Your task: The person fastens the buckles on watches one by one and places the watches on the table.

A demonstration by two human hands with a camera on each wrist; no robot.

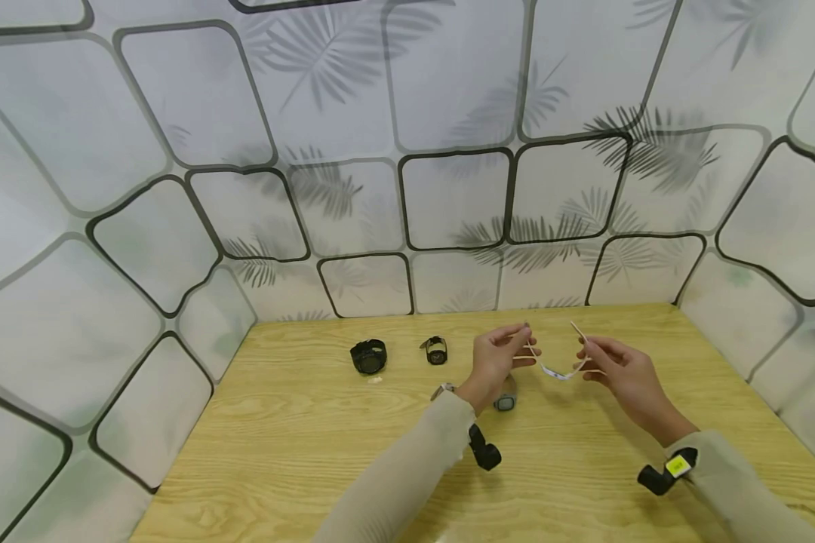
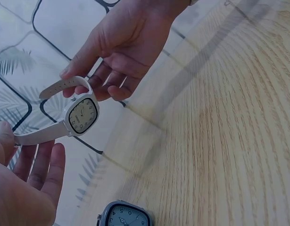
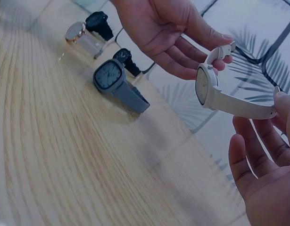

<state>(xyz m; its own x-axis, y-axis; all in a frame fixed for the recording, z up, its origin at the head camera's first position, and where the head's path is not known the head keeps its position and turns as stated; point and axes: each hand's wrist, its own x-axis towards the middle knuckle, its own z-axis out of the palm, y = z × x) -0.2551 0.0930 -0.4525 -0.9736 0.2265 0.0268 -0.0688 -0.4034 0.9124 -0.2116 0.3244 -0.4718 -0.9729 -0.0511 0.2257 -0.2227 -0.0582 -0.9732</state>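
Note:
A white wristwatch (image 1: 555,373) with a square, rounded face hangs above the table between my two hands. My left hand (image 1: 494,362) pinches the buckle end of its strap between thumb and fingers. The strap's other end, with the holes, is pinched by my right hand (image 1: 621,377). The strap is unfastened and spread into a U, and the watch face (image 2: 82,116) shows in the left wrist view. Below my left hand a grey square watch (image 3: 109,76) stands on the table.
Toward the back left of the wooden table (image 1: 299,422) are a bulky black watch (image 1: 369,357) and a smaller black watch (image 1: 437,351). A rose-gold watch with a pale strap (image 3: 75,31) is partly hidden behind my left wrist in the head view. A patterned cloth wall (image 1: 455,200) encloses the table.

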